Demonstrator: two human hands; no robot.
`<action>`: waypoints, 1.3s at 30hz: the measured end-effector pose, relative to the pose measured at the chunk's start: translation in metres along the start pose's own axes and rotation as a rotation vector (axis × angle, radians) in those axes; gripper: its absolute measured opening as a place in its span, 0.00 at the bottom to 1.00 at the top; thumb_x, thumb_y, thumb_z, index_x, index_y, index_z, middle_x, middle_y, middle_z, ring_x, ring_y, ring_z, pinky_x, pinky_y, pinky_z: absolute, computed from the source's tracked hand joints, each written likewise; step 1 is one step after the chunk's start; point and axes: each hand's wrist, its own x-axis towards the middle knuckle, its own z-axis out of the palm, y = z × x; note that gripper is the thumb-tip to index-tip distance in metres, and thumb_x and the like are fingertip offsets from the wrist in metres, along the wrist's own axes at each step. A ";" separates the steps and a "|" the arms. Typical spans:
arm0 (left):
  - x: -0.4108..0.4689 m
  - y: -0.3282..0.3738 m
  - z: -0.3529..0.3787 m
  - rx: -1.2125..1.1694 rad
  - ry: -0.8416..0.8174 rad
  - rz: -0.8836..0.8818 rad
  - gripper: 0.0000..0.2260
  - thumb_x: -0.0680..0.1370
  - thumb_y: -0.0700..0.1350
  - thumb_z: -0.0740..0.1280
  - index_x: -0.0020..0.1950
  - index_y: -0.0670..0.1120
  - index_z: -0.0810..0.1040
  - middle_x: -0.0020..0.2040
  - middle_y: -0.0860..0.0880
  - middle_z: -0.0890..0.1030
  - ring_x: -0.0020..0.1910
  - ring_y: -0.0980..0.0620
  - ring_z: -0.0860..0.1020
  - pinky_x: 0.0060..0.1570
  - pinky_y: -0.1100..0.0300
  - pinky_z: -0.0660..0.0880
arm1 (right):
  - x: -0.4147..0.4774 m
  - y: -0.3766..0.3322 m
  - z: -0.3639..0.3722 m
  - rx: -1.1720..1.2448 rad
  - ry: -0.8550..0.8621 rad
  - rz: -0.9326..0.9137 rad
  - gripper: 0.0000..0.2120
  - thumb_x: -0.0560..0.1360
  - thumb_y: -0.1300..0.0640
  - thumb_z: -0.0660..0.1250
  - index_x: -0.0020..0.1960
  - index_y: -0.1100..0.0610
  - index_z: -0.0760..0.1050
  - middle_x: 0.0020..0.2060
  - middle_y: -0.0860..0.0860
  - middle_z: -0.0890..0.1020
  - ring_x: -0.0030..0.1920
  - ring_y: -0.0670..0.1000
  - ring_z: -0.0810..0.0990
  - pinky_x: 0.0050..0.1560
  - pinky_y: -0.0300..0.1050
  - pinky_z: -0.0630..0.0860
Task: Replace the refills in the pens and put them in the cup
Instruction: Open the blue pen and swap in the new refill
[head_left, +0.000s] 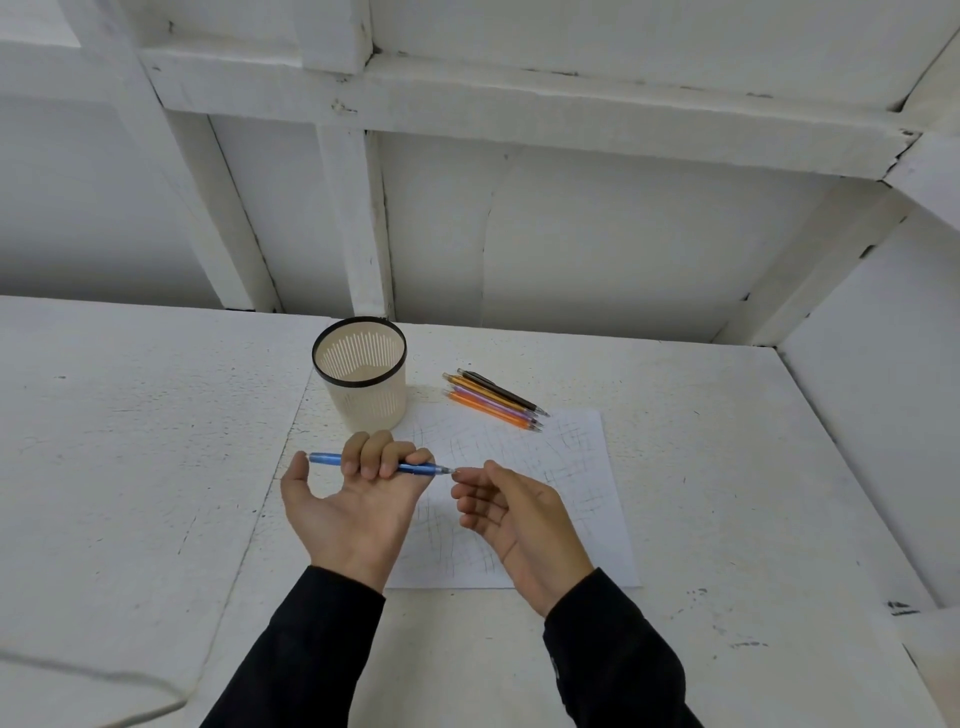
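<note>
My left hand (353, 499) is palm up with its fingers curled around a blue pen (415, 469), which lies level with its tip pointing right. My right hand (514, 514) pinches the pen's tip between thumb and forefinger. Behind the hands stands a cream slotted cup (361, 379) with a dark rim; it looks empty. To the cup's right, several pens (493, 399) lie side by side: black, yellow, purple and orange.
A sheet of paper (571, 467) covered in scribbled lines lies under my hands on the white table (130, 441). A white wall with beams rises close behind the cup, and a side wall stands at the right.
</note>
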 end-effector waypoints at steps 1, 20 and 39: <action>0.000 0.000 0.000 0.015 -0.008 0.002 0.19 0.74 0.62 0.59 0.36 0.49 0.58 0.34 0.52 0.58 0.33 0.52 0.60 0.44 0.57 0.65 | 0.000 0.000 0.000 0.002 -0.005 0.002 0.14 0.80 0.58 0.60 0.50 0.64 0.82 0.41 0.59 0.84 0.41 0.52 0.82 0.44 0.42 0.79; -0.005 -0.002 -0.003 -0.022 0.036 0.013 0.20 0.75 0.63 0.57 0.35 0.48 0.59 0.33 0.52 0.58 0.32 0.53 0.59 0.41 0.58 0.64 | -0.004 0.001 -0.004 0.133 -0.122 0.058 0.13 0.78 0.58 0.63 0.53 0.66 0.80 0.43 0.59 0.83 0.42 0.51 0.82 0.44 0.42 0.79; -0.009 -0.003 0.005 0.445 0.082 0.024 0.23 0.73 0.66 0.59 0.34 0.46 0.66 0.34 0.49 0.71 0.36 0.51 0.72 0.51 0.57 0.68 | -0.002 0.007 -0.005 -0.271 -0.253 -0.060 0.07 0.74 0.56 0.70 0.49 0.59 0.76 0.42 0.54 0.83 0.45 0.52 0.82 0.48 0.44 0.79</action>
